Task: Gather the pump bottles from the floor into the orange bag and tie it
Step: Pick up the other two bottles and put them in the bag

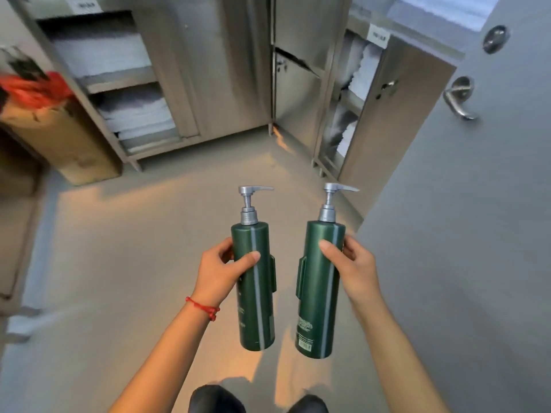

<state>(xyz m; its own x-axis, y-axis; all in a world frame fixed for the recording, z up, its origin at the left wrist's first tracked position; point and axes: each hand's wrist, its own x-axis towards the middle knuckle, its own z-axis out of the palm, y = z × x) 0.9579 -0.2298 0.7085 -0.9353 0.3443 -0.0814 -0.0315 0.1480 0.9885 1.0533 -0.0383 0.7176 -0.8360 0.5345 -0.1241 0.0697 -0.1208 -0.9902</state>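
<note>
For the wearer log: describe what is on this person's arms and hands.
Both forearms are bare, with no sleeves in view and no gloves. The left hand has a thin red cord bracelet at the wrist, knotted with a short tail hanging. The right hand and its wrist carry nothing: no watch, no band. No rings show on the visible fingers.

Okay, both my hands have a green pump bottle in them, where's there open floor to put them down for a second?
The floor is bare ahead and to your left, between the cardboard box, the steel cabinets and the door. It narrows by the right cabinet and door. Left hand and right hand each grip a bottle.
</note>
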